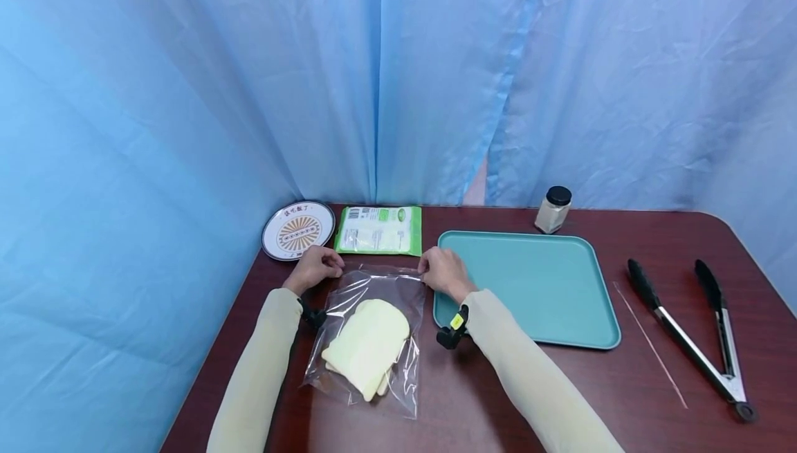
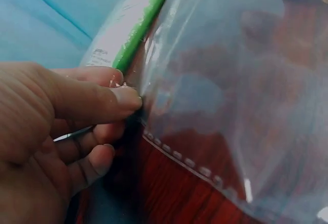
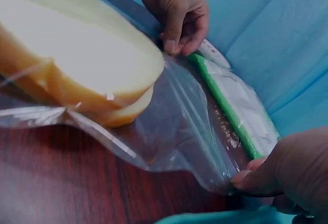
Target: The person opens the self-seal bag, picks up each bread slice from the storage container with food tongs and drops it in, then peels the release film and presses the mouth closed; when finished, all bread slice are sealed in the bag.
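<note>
Slices of bread [image 1: 372, 342] lie stacked inside a clear plastic bag [image 1: 407, 377] on the dark red table. My left hand [image 1: 315, 267] pinches the far left corner of the bag between thumb and fingertips; the left wrist view shows the bag's dashed side seam [image 2: 189, 161] running away from that pinch. With thumb and fingers my right hand [image 1: 445, 272] grips the far right corner, beside the tray. Between both hands the bag's far edge is stretched. In the right wrist view the bread [image 3: 77, 49] sits in the bag, short of that edge.
A green-and-white packet [image 1: 378, 230] and a round patterned plate [image 1: 299, 230] lie behind the hands. To the right are a teal tray [image 1: 523, 287], a black-lidded jar [image 1: 553, 211], a thin clear strip [image 1: 650, 346] and spread tongs [image 1: 691, 342]. Blue curtains [image 1: 311, 79] hang behind.
</note>
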The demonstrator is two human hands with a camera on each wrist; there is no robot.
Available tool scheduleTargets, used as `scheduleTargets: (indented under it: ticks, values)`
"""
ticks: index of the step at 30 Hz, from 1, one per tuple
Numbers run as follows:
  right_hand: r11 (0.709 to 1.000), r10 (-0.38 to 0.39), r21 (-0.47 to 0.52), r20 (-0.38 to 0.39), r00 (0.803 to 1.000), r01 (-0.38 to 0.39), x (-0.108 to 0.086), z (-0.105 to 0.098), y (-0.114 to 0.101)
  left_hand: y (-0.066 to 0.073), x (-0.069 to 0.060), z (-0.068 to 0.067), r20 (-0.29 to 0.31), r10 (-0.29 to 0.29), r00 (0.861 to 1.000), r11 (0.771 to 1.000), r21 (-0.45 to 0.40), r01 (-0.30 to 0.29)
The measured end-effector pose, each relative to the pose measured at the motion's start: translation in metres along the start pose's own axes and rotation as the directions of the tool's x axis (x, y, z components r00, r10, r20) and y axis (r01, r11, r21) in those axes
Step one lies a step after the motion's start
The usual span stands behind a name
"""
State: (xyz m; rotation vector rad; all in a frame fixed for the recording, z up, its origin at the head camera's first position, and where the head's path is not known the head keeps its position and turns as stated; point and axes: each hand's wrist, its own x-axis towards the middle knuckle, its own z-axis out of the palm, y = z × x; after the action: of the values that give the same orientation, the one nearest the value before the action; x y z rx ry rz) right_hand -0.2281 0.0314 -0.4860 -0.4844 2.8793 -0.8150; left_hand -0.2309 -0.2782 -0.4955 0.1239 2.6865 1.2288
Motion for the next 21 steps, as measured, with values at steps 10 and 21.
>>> scheduleTargets:
  ticks: [10,21]
  values:
    - [0.968,-0.221,-0.141,-0.08,0.972,0.208,-0.005,0.008,0.01,0.0,-0.005,0.0,-0.026,0.075,0.997,0.991,0.116,-0.071]
    - [0.864,-0.424,-0.35,-0.116,0.898,0.362,-0.005,0.01,0.015,-0.006,-0.007,0.0,-0.046,0.125,0.991,0.97,0.217,-0.112]
